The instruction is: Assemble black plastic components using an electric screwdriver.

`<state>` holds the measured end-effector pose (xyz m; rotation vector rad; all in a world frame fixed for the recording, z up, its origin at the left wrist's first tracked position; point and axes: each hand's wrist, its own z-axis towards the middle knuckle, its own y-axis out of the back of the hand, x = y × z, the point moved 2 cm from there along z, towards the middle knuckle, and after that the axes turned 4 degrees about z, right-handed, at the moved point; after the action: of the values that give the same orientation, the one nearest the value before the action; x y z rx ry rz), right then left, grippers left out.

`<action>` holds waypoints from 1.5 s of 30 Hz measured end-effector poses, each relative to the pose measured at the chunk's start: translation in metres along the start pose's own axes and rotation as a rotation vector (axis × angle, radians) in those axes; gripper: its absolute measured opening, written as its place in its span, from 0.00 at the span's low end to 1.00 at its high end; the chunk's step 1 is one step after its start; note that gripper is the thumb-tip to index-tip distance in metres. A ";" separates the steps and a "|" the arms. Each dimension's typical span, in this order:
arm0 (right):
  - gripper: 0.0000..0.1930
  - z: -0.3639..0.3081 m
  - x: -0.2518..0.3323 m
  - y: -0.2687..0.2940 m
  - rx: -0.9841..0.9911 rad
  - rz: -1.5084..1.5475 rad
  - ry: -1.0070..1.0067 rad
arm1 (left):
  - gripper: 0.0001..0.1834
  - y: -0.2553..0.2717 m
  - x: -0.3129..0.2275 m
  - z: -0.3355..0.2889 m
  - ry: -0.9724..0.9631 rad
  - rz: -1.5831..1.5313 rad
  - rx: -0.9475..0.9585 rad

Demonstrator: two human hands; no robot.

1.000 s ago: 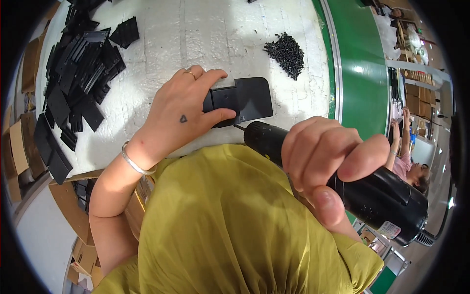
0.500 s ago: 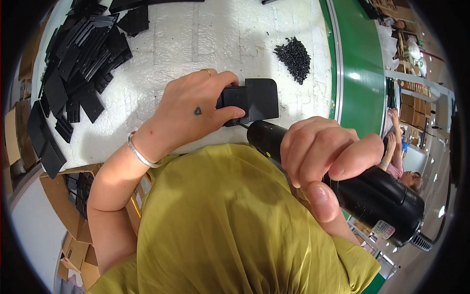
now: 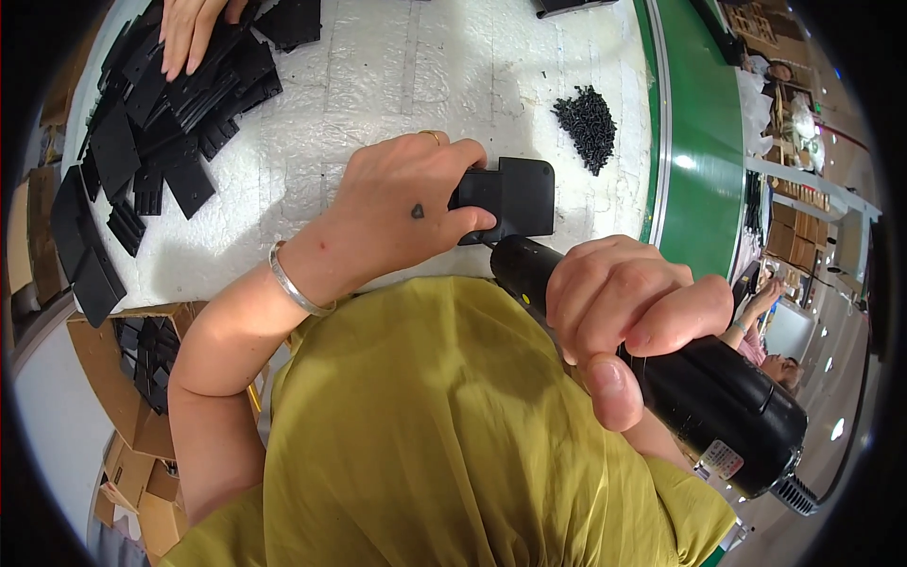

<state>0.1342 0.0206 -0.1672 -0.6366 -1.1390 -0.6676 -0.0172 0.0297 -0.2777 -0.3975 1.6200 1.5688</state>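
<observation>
Flat black plastic plate [image 3: 510,197] lay pinned by the left hand [image 3: 397,213], steadying it beneath the right hand [image 3: 624,307]'s tightly gripped black cylindrical power screwdriver [image 3: 699,387].

Between my left hand [image 3: 402,203] and the pile of small black screws [image 3: 586,113] the white foam bench top [image 3: 397,66] lies bare — a wide lane running to the far edge. To the left the way is blocked by the heap of flat black plates [image 3: 142,142], with another person's hand [image 3: 189,33] resting on it — and my right side is hemmed in by the green conveyor edge [image 3: 694,142]. My right hand [image 3: 624,307] fills the near right with the black power screwdriver [image 3: 661,364], its tip at the black plastic part [image 3: 515,194] I hold down.
</observation>
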 end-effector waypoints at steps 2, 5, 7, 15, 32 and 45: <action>0.12 0.001 -0.001 0.002 -0.004 -0.010 0.009 | 0.21 -0.001 0.000 0.001 -0.014 0.002 -0.035; 0.14 -0.001 -0.006 0.004 0.110 -0.177 0.134 | 0.22 0.002 -0.002 0.008 0.046 0.020 0.049; 0.12 -0.004 -0.007 0.002 -0.061 -0.094 0.199 | 0.22 0.002 -0.001 0.006 0.073 -0.072 -0.042; 0.46 -0.019 -0.017 0.023 -0.565 -0.148 0.110 | 0.29 0.022 -0.036 0.000 0.206 -1.283 -0.261; 0.36 -0.036 -0.014 0.042 -0.505 0.025 -0.012 | 0.20 0.087 -0.004 -0.050 0.277 -1.319 -0.123; 0.25 0.020 -0.031 0.032 -0.486 0.097 -0.113 | 0.08 0.142 0.043 -0.228 0.644 -0.762 -1.302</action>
<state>0.1375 0.0607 -0.1948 -1.1467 -1.0454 -0.8408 -0.2218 -0.1461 -0.2411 -2.0649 0.3942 1.7000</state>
